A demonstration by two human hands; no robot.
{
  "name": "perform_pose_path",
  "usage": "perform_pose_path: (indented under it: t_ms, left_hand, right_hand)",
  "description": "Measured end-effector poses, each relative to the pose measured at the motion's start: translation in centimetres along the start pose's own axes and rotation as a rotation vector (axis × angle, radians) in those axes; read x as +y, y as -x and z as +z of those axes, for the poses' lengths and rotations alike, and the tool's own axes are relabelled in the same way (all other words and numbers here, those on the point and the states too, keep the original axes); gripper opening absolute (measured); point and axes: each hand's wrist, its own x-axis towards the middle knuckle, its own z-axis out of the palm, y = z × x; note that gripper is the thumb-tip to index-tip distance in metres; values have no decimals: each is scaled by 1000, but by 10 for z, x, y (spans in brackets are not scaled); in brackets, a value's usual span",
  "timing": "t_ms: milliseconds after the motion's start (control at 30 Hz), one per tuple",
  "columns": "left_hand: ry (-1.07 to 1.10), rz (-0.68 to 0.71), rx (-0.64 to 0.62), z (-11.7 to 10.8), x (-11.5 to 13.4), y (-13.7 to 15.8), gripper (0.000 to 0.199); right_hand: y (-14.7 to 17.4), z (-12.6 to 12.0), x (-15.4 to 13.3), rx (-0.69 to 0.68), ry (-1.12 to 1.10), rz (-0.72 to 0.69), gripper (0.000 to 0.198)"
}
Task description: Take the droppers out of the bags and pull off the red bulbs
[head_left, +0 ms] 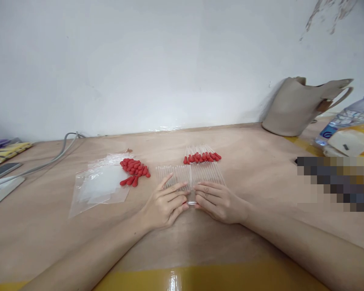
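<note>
My left hand (168, 204) and my right hand (216, 202) are close together, closed on the two ends of a short glass dropper tube (191, 203). A hint of red shows at the left fingertips, mostly hidden by them. Just beyond my hands lie rows of loose glass tubes (208, 173), partly under my fingers. Behind these rests a group of glass droppers fitted with red rubber bulbs (204, 157), bulbs toward me. Left of my left hand is a pile of loose red bulbs (135, 167).
Transparent zip bags (98, 184) lie under and beside the bulb pile. Farther left are a phone (3, 172) and a grey cable (63, 147). A beige bag (294, 107) and a water bottle (342, 117) stand at the right. A white wall (170, 60) closes off the back.
</note>
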Motion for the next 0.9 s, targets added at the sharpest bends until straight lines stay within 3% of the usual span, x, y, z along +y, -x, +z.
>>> perform_pose_path:
  t_ms: [433, 533, 633, 700, 800, 900]
  left_hand:
    - [-18, 50, -19, -5, 1, 10, 8]
    - [-37, -52, 63, -9, -7, 19, 10]
    - [-173, -276, 234, -28, -25, 23, 11]
    - [-268, -513, 254, -51, -44, 26, 18]
    - [-403, -910, 76, -88, -79, 41, 29]
    - [-254, -1268, -203, -111, -109, 64, 36]
  right_hand:
    - [2, -11, 3, 62, 25, -115, 9]
    - [9, -15, 13, 98, 21, 37, 9]
    - [15, -14, 24, 94, 116, 337, 12]
    - [16, -8, 29, 49, 200, 490, 16]
    - [17, 1, 35, -42, 223, 631, 23]
    - [17, 8, 38, -87, 185, 692, 25]
